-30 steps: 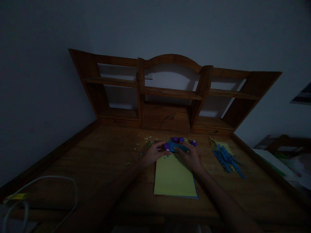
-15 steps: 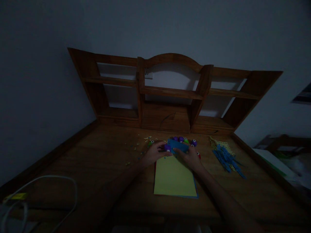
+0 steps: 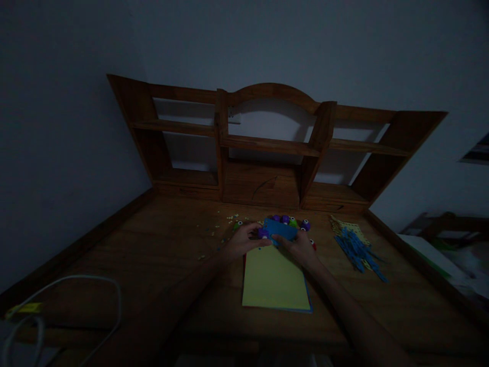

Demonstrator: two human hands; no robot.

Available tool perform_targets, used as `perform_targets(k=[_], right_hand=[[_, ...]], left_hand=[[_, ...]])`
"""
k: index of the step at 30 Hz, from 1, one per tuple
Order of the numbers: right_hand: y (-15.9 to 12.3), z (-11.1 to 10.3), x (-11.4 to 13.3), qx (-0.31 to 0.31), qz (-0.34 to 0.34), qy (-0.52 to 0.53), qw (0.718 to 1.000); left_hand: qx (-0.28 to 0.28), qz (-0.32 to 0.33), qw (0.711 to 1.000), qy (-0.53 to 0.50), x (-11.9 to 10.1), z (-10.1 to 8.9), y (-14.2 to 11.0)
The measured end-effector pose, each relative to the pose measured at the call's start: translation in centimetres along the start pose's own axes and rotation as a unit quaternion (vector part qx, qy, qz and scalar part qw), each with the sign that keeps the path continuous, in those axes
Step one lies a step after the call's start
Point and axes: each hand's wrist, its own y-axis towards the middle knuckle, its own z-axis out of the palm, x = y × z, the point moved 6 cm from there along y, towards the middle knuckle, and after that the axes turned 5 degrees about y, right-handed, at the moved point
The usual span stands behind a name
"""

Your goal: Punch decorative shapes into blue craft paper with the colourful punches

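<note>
"Where is the purple punch (image 3: pixel 263 233)?"
"In the left hand (image 3: pixel 244 240), its fingers and thumb closed around the sides, just above the far edge of the yellow sheet (image 3: pixel 275 280)."
"And the blue paper (image 3: pixel 282 230)?"
"Pinched in the right hand (image 3: pixel 300 248), thumb on its near face. Its left end meets the punch; whether it sits inside the slot is too dark to tell."
"What lies under the hands?"
"The yellow sheet, on top of a stack with red and blue edges showing. A few blue bits lie near its far edge."
"Anything close around?"
"Behind the blue paper, more purple pieces and a green one (image 3: pixel 292 222) with eye-like spots; a red one (image 3: pixel 313 244) is just beside the right hand. Another green piece sits beyond the left hand, near scattered yellow bits (image 3: pixel 231 218)."
"Farther right?"
"A heap of blue strips (image 3: pixel 355 250) over yellow paper full of holes (image 3: pixel 355 231)."
"And beyond?"
"The wooden desk (image 3: pixel 168 244) carries a shelf unit (image 3: pixel 271 145) along its back; a white cable (image 3: pixel 119 300) loops at the near left."
</note>
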Motion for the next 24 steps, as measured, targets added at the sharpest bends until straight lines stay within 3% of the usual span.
perform_targets(k=[24], right_hand=[[0.18, 0.07, -0.16, 0.002, 0.019, 0.007, 1.0]], left_hand=[[-0.001, -0.01, 1.0, -0.003, -0.07, 0.07, -0.01]])
